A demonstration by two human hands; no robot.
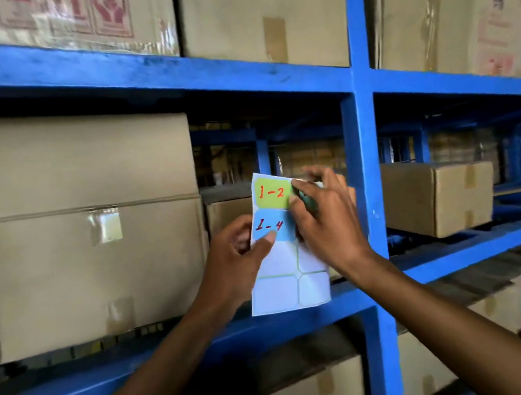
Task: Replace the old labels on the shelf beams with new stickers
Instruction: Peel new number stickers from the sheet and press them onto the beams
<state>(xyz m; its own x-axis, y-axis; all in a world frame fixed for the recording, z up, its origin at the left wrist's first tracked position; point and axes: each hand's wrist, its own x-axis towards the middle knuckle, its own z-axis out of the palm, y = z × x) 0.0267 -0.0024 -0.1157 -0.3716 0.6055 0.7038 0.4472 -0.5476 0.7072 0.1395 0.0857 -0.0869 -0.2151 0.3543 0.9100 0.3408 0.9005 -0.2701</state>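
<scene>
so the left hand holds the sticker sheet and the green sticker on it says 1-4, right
Not quite. In the head view the left hand does hold the sticker sheet, but the green sticker reads 1-2. The 1-4 is on the blue sticker just below it.

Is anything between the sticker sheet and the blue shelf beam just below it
Nothing visible. The sticker sheet, held in both hands, hangs in open air right in front of the beam.
</scene>
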